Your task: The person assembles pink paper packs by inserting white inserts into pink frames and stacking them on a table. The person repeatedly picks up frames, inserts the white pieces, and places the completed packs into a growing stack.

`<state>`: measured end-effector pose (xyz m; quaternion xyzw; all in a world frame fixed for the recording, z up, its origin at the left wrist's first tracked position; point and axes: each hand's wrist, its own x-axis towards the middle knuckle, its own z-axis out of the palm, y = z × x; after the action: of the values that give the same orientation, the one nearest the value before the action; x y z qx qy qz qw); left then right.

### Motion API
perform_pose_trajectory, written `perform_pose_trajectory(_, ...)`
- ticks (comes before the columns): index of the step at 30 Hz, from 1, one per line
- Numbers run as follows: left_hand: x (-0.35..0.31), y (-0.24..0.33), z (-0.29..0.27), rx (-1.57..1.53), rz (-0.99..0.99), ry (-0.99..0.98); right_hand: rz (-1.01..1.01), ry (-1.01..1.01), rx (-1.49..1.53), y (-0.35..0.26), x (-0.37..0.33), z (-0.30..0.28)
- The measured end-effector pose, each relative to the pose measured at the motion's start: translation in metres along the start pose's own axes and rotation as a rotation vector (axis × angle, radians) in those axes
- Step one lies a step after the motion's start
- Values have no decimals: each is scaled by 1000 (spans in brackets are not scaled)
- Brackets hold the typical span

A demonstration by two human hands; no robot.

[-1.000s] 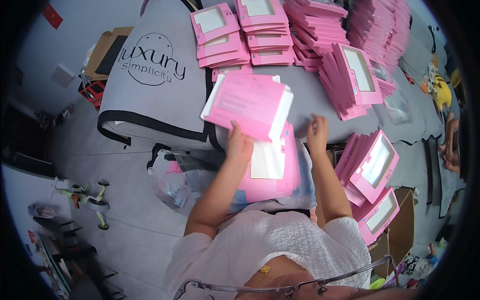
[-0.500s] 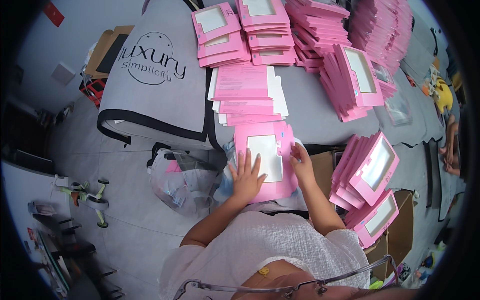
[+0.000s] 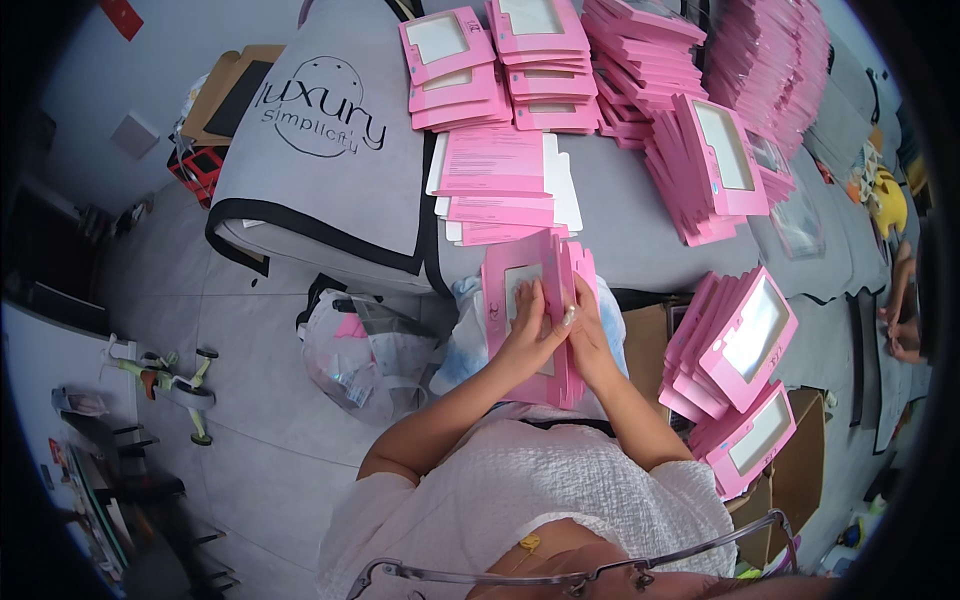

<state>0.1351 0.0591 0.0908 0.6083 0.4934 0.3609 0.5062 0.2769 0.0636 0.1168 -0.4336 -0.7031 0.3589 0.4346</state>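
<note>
L hand & R hand were both on one pink box w/ a window, partly folded, right in front of me on a blue-&-white cloth. Its R side stood up along a crease, narrow edges toward me. L hand was open, fingers laid over the window, thumb by the fold. R hand lay along the outer R side; couldn't tell if its fingers gripped the card. Hands met, or nearly, at the fold.

Just L of the cloth, a clear plastic bag w/ smth pink inside sat on the floor. To my R, two bunches of pink windowed boxes leaned by a brown carton.

Ahead was the grey couch w/ black trim. On it: overlapping flat pink blanks w/ white flaps, & off to the R a slanted row of boxes. Behind the blanks, two neat stacks, then a taller pile to their R.

Farther L on the floor, a small green bike. Far R, a yellow plush toy; top R, a big pink bundle.
</note>
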Motion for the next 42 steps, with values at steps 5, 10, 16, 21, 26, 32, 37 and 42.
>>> perform_pose_trajectory(5, 3, -1, -13, -189, -34, 95, -44, -30, -635, -34, -5, 4)
perform_pose_trajectory(10, -14, 32, -27, -266, -70, 33, -171, -182, -643, -50, -11, 12)
perform_pose_trajectory(16, -19, 32, -77, -147, -14, 64, -121, -128, -31, -40, 15, 5)
perform_pose_trajectory(21, -42, 79, -95, 91, 32, -44, -286, 56, -187, -43, 47, -12)
perform_pose_trajectory(26, -52, 105, -83, 338, -75, -180, 7, -248, -25, -65, 51, -25)
perform_pose_trajectory(32, -50, 91, -47, 911, 412, 68, 240, -317, -214, -104, 59, -39)
perform_pose_trajectory(37, -40, 99, -47, 579, 392, 53, 128, -334, 118, -92, 56, -49)
perform_pose_trajectory(42, -28, 83, -48, 407, 429, 59, -15, -364, 245, -91, 66, -56)
